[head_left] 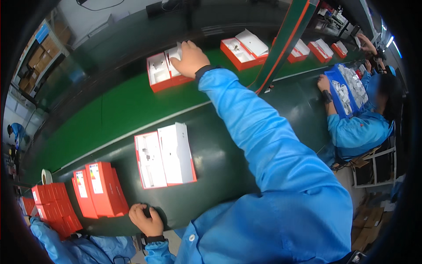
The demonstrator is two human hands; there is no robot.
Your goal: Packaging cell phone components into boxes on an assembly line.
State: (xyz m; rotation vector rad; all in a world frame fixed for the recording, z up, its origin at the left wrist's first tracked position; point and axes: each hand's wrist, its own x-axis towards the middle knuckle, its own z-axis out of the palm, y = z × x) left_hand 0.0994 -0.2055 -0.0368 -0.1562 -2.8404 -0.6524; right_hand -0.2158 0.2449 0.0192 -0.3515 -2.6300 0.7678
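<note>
My right hand (191,60) reaches far out over the green belt. Its fingers are closed on the white lid side of an open red-and-white box (159,72); the fingertips are partly hidden behind the hand. My left hand (148,221) lies at the near table edge, loosely curled with thumb and fingers apart, holding nothing. Between my hands, on the dark table, is a second open red box (150,160) with a white insert and its white lid (176,154) folded out to the right. Small dark parts show in its insert.
Stacked closed red boxes (101,189) and more red boxes (55,207) stand at the left, near a tape roll (46,177). Several open boxes (244,50) sit along the belt. A green post (283,44) rises at right. A co-worker (362,127) sits by a blue tray (336,94) of white packets.
</note>
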